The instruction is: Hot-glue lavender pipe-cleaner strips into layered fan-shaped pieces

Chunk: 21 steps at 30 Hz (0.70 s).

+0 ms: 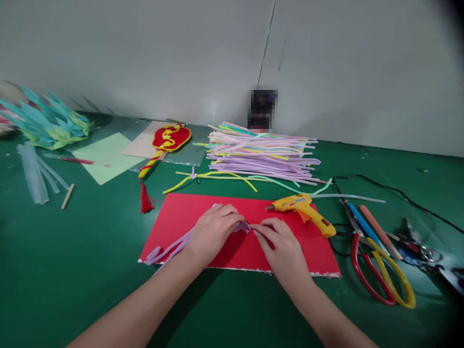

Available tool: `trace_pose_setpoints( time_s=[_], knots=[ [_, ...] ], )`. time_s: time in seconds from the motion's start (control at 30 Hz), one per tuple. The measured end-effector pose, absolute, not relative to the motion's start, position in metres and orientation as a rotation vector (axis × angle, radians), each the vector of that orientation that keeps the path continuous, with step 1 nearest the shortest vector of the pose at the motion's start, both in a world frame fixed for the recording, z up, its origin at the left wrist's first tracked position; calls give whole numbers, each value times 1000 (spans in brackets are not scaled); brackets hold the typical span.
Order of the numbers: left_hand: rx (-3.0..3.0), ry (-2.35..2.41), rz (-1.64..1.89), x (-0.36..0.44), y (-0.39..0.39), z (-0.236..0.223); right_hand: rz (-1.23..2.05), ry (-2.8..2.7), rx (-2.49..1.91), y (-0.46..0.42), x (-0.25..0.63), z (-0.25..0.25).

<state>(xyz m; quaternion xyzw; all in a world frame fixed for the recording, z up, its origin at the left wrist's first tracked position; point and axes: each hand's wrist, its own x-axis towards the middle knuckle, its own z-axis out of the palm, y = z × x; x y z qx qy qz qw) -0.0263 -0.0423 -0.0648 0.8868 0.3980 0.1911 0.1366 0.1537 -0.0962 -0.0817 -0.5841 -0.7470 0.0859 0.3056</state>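
My left hand [217,232] is closed around several purple pipe cleaners [170,249] above a red board [224,258]. Their loose ends trail to the left, one of them bent into a loop near the board's corner. The other ends poke out beyond my left fingers. There my right hand [277,239] pinches with thumb and forefinger at the tip of the purple pipe cleaners. A yellow hot glue gun [308,212] lies on the board's right side, its nozzle pointing left.
Behind the board is a pile of pastel pipe cleaners [261,154]. Scissors with red and yellow handles [373,270] lie to the right beside markers [380,232] and a black cord [391,191]. A red tasselled fan ornament [172,137], papers [105,157] and glue sticks [32,176] are left.
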Motion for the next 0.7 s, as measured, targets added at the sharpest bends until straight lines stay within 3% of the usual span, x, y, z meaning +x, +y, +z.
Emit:
trace_pose_setpoints(
  time_s=[0.7],
  knots=[
    [2511,1164,531,-24,-41,-62,211,-1965,-1559,-96,152,-80]
  ],
)
